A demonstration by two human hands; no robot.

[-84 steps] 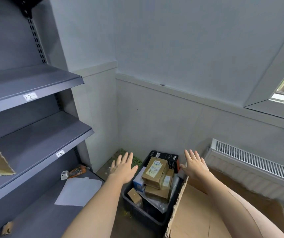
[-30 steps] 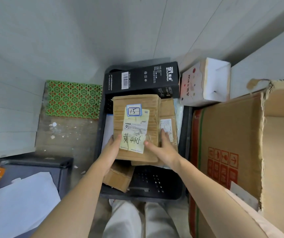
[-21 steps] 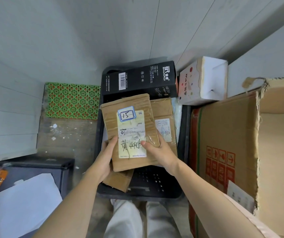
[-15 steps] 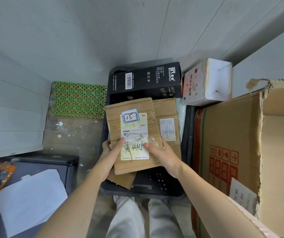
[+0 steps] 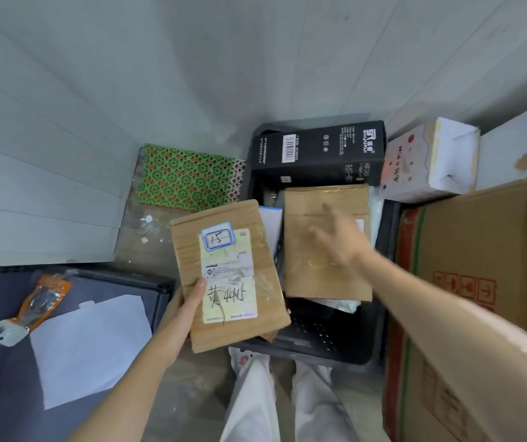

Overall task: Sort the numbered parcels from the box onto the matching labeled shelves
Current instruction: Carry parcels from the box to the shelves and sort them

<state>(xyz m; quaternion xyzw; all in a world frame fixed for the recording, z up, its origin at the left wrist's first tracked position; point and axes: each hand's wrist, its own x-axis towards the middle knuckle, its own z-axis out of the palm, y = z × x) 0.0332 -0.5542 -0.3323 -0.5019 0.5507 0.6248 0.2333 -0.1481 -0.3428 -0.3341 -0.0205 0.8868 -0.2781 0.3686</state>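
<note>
Left hand (image 5: 177, 317) grips the parcel marked 15 (image 5: 228, 279) at frame centre, overhanging the black crate (image 5: 329, 349) rim; right hand (image 5: 338, 237), blurred, fingers spread and released, above a second cardboard parcel (image 5: 322, 272)

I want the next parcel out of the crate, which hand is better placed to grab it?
Right. The right hand is open and empty, blurred above the next brown parcel in the black crate; the left hand holds the parcel marked 15.
</note>
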